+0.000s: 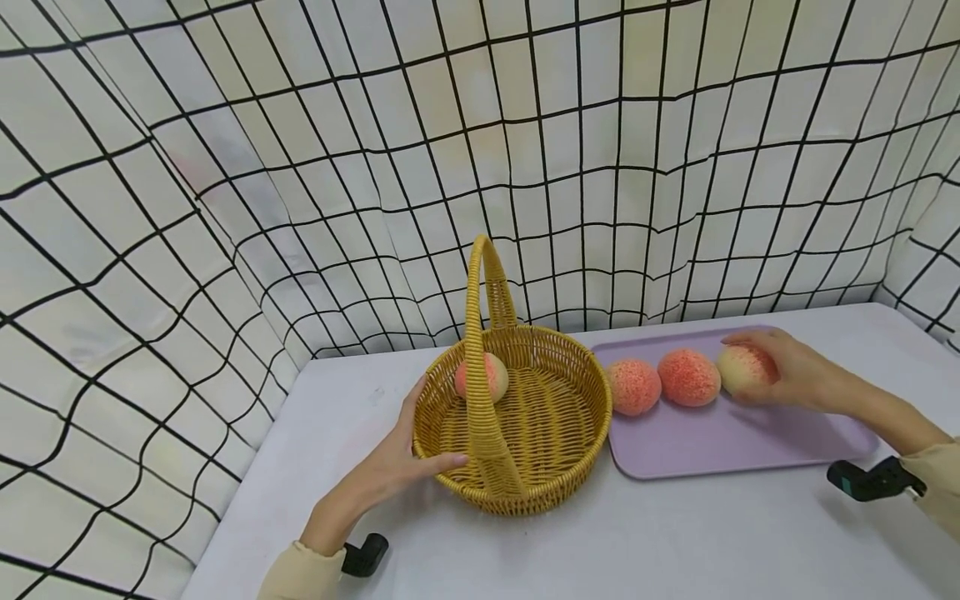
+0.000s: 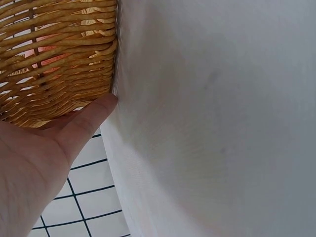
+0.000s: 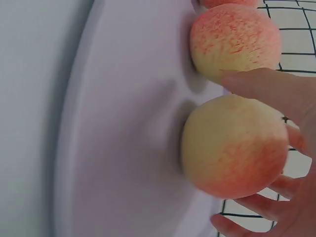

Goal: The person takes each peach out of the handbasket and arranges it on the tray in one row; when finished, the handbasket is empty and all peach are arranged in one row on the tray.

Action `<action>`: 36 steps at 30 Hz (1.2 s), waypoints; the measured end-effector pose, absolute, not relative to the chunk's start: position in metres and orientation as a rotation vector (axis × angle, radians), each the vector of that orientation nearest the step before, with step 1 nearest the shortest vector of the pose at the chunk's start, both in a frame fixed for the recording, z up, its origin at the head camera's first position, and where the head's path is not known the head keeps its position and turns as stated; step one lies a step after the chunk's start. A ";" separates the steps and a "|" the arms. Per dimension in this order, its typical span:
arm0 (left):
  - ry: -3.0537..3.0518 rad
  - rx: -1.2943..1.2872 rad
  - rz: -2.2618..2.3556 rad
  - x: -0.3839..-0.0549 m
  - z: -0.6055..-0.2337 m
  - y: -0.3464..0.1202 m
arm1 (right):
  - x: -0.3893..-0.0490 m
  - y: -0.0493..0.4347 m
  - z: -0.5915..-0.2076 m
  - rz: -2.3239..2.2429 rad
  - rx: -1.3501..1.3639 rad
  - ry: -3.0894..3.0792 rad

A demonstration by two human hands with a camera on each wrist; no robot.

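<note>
A round wicker basket (image 1: pixel 558 483) with a tall arched handle stands on the table, and one peach (image 1: pixel 497 379) lies inside it at the left. My left hand (image 1: pixel 397 458) grips the basket's left side, its thumb over the rim and its fingers against the outer wall; the left wrist view shows fingers (image 2: pixel 91 116) low on the weave. On a lilac tray (image 1: pixel 720 450) three peaches lie in a row. My right hand (image 1: pixel 798 371) is around the rightmost peach (image 3: pixel 234 148), its thumb above and its fingers spread behind, with gaps visible between them and the peach.
Two other peaches, a left one (image 1: pixel 633 387) and a middle one (image 1: pixel 688 377), lie on the tray close to the basket's right side. A white cloth wall with a black grid (image 1: pixel 540 192) stands behind the white table (image 1: pixel 600 550).
</note>
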State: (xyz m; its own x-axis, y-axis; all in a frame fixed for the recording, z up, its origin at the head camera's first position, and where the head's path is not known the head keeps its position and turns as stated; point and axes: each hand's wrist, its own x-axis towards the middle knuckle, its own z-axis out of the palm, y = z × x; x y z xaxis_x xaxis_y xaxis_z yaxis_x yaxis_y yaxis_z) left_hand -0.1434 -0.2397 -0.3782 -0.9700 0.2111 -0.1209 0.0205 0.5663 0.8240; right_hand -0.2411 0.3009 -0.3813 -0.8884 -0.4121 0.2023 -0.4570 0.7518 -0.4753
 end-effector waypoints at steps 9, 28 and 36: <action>2.615 0.180 1.333 -0.143 -0.377 -0.246 | -0.243 0.237 -0.328 0.885 0.782 -2.748; 2.560 0.226 1.407 -0.144 -0.381 -0.243 | -0.258 0.037 -0.311 0.849 1.669 -2.643; 2.535 0.241 1.447 -0.144 -0.382 -0.243 | -0.280 0.011 -0.322 0.742 1.664 -2.764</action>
State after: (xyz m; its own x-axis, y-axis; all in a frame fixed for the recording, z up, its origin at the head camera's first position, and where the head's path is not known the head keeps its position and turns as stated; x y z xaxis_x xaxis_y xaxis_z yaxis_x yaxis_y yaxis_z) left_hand -0.1436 -0.2425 -0.3820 -0.9641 0.2453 -0.1022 0.0366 0.5038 0.8630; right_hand -0.2800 0.0106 -0.3219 -0.4841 -0.8710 0.0837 -0.7958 0.3985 -0.4559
